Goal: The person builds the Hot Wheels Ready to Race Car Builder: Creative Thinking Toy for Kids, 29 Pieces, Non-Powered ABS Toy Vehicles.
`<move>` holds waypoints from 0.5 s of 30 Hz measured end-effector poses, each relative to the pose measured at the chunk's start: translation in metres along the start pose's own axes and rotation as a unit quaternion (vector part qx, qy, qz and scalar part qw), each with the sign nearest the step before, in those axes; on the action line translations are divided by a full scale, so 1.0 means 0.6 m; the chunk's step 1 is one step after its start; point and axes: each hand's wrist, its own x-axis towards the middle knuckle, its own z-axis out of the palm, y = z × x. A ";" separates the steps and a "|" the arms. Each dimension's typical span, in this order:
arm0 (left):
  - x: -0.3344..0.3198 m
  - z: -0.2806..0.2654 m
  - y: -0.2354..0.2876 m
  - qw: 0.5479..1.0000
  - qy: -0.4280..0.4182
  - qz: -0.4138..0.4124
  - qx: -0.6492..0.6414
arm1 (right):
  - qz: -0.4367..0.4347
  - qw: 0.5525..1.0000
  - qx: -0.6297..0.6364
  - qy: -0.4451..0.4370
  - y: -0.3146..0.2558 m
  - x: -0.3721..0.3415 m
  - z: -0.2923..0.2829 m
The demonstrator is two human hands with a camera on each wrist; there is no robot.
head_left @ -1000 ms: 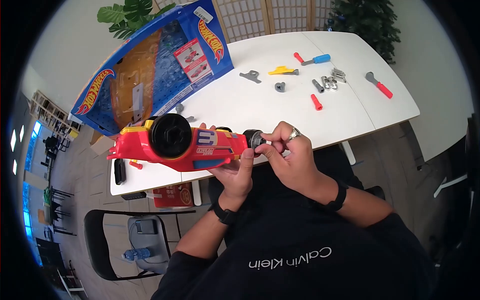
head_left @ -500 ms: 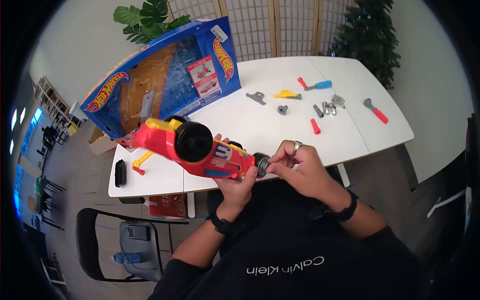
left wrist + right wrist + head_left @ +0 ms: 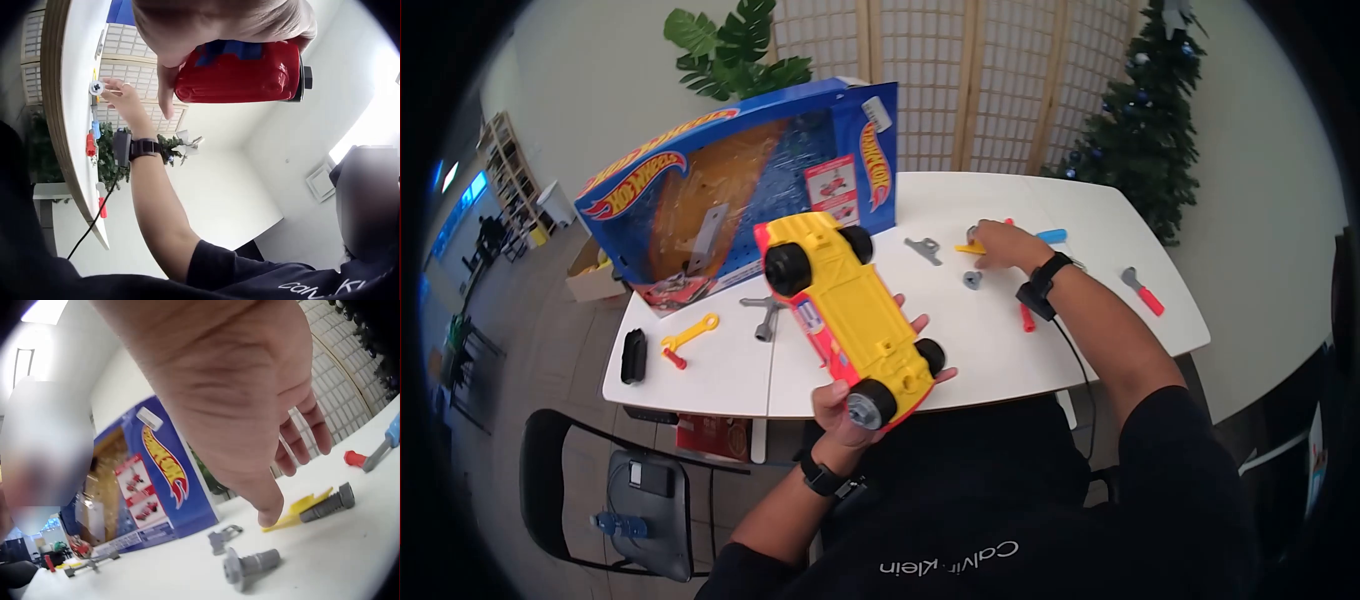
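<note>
From the grey-hubbed wheel, the right hand had moved right of upper centre, loosely open, its thumb by a yellow piece; wheel work seemed paused. Centrally, the left hand gripped the toy car, underside showing.

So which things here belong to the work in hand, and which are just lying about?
Likely part of it:
red-and-yellow plastic toy car
yellow plastic piece
wide-headed grey plastic screw
blue-handled screwdriver

Likely just lying about:
bluish plastic bottle
long black object
</note>
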 end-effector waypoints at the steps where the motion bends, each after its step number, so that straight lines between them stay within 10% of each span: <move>1: 0.004 0.000 0.004 1.000 0.011 -0.013 0.008 | -0.010 1.000 -0.007 0.010 0.007 0.022 0.013; 15: -0.002 -0.062 -0.016 0.986 0.062 -0.060 0.140 | -0.078 0.992 -0.014 0.098 0.017 0.040 -0.060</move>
